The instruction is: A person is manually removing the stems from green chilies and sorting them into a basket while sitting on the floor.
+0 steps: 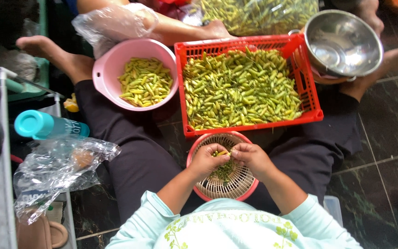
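Both hands, left (207,159) and right (250,157), pinching slim green chili (222,153) over round slotted basket (226,182)

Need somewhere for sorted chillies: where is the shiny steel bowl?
Head view, upper right: the shiny steel bowl sits tilted against the red plastic crate's right corner.

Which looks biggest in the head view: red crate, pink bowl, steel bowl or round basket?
1. Red crate
2. Pink bowl and steel bowl, which look alike
3. Round basket under both hands, though nearer the camera.

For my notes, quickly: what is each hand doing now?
Left hand: closed on a small green chilli pepper.
Right hand: pinching the same pepper, over the round pink woven basket.
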